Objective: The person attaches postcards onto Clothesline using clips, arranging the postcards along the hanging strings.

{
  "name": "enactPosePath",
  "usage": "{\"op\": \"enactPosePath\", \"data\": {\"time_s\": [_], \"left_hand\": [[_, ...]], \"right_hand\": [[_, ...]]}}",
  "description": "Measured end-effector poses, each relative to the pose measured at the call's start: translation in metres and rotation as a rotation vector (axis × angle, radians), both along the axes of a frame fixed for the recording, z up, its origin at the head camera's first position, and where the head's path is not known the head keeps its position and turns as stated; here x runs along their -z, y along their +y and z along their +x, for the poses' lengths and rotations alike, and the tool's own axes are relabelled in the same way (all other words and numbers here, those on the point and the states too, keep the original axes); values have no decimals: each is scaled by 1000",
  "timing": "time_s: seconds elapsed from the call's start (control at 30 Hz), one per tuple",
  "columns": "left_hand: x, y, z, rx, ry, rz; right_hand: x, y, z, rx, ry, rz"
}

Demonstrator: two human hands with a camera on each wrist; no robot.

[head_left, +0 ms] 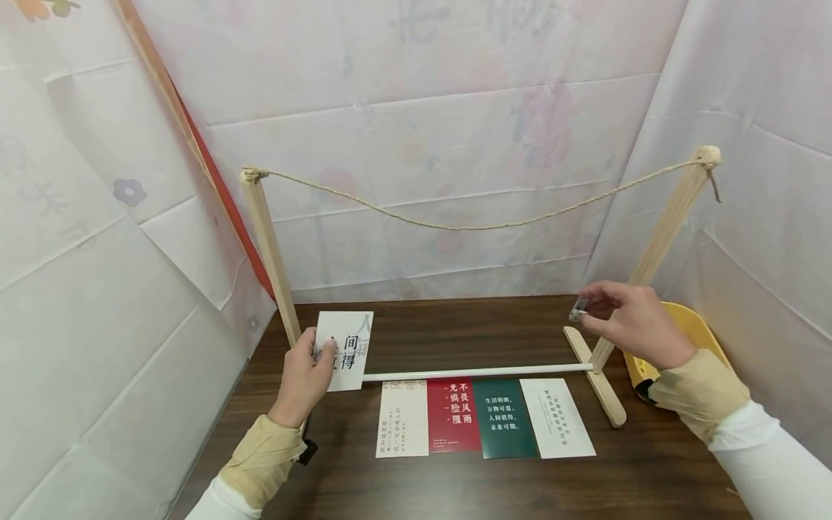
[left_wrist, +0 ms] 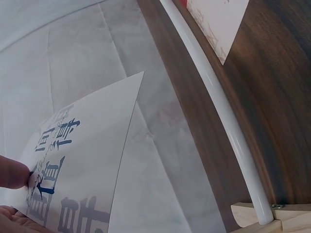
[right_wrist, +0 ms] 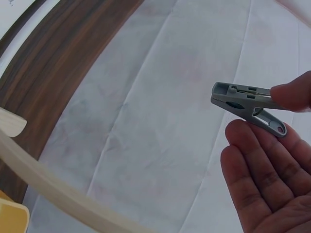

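Observation:
My left hand pinches a white card with dark and pale blue characters by its left edge, thumb on the printed face. The card stands upright beside the stand's left post. In the left wrist view the thumb presses on the card. On the right, my right hand holds a grey clothespin between thumb and fingers, in front of the right post. The right wrist view shows the clothespin with its jaws together. Above both hands a twine rope sags between the two posts.
A wooden stand with left post, right post and white bottom rod stands on the dark table. Before the rod lie a cream card, red card, green card and white card. A yellow container sits right.

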State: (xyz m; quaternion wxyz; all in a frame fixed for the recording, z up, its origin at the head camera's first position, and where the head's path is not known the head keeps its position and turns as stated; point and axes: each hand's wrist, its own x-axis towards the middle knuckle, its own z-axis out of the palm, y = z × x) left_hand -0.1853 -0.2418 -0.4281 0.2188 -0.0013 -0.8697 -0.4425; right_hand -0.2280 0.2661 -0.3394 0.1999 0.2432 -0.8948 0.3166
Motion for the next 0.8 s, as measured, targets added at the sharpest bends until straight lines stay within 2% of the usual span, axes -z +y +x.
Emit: {"op": "enactPosePath", "data": {"time_s": [0.33,0.8], "left_hand": [[-2,3,-2,-10,58,32],[-8,4,-3,-9,117,117]], "right_hand": [[-9,-14,2,-21,-2,20],[-18,-33,0,-70,92,-1]]}}
